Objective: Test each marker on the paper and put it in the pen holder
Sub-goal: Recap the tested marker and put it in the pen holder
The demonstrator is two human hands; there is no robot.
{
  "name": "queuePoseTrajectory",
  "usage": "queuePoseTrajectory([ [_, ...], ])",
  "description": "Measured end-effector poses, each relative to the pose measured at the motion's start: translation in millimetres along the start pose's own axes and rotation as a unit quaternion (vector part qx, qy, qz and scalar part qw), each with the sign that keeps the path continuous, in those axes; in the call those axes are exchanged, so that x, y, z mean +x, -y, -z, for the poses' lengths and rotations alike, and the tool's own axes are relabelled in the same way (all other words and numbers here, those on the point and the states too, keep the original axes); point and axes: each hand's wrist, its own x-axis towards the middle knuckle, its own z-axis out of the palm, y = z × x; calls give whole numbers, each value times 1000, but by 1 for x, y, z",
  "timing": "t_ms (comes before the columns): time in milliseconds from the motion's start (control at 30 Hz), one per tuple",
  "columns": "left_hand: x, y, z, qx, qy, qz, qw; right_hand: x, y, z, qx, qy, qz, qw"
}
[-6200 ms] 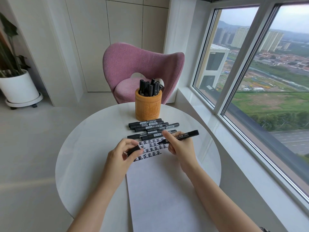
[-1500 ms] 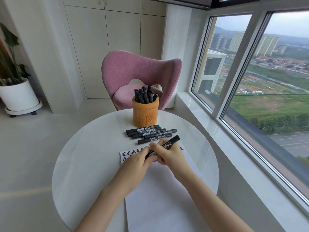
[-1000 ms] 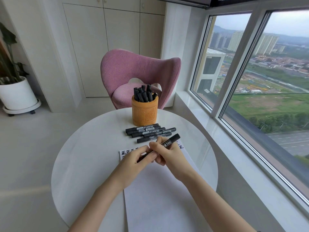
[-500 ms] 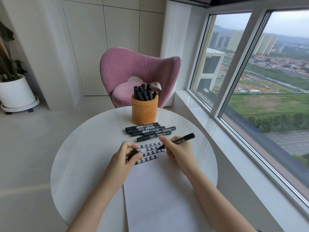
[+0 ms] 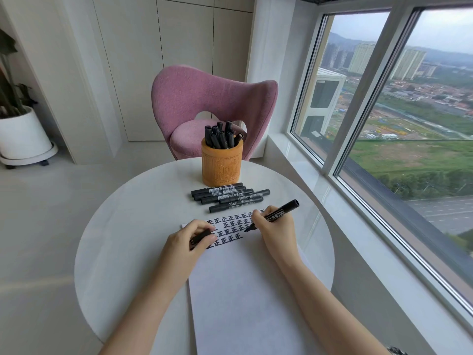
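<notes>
The near end of the paper [image 5: 245, 290] runs off the bottom of the view, and both forearms are cut off there too. The left hand [image 5: 188, 242] rests on the paper's upper left part and covers the left ends of the rows of black characters written across the top, so I cannot count them. Its fingers are curled round a short black cap [image 5: 201, 238], and only part of the cap shows between thumb and fingers. The right hand [image 5: 277, 228] pinches an uncapped black marker [image 5: 280, 213] in a writing grip, with the barrel slanting up and to the right. Its tip is down at the right end of a lower row of characters, but I cannot tell whether it actually touches the sheet. The 2 hands are apart, with the written rows between them.

The pen holder [image 5: 222, 165], a carved wooden cylinder, stands upright at the far side of the round white table [image 5: 122, 239]. It holds a bunch of black markers [image 5: 221, 135] standing on end, leaning against each other. They overlap too much for a firm count; I make out roughly 8 ends.

Between the pen holder and the paper lies a row of loose markers [image 5: 230, 197], capped, side by side and touching. I count about 5, though the overlap leaves me unsure.

Behind the table stands a pink chair [image 5: 212, 98], its seat partly hidden by the pen holder. A white plant pot [image 5: 23, 135] is cut off at the left edge.
</notes>
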Motion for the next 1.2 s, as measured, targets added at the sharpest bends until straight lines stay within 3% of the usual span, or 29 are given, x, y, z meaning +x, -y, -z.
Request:
queuePoseTrajectory([
  [1200, 0, 1, -1, 10, -2, -6, 1000, -4, 2, -3, 9, 8, 17, 1000],
])
